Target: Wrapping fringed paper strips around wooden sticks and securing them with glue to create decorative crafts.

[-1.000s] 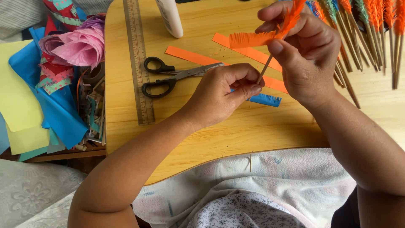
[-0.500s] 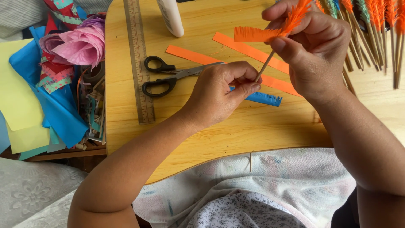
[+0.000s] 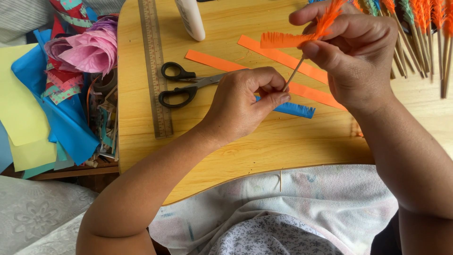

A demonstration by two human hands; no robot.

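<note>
My left hand [image 3: 245,101] pinches the lower end of a thin wooden stick [image 3: 295,73] above a yellow wooden board [image 3: 236,151]. My right hand [image 3: 351,54] holds the stick's upper end together with a fringed orange paper strip [image 3: 288,38], part of which is wound round the stick's top. Plain orange paper strips [image 3: 283,57] lie flat on the board under my hands. A fringed blue strip [image 3: 295,109] pokes out from beneath my left hand.
Black-handled scissors [image 3: 181,85] and a long ruler [image 3: 153,66] lie left of my hands. A white glue bottle [image 3: 191,19] stands at the board's top. Finished fringed sticks [image 3: 420,33] lie at the upper right. Coloured papers [image 3: 42,108] and pink paper flowers [image 3: 89,49] pile at left.
My right hand has lifted slightly and turned, bringing the fringed orange strip higher and further right. My left hand has kept its pinch on the stick.
</note>
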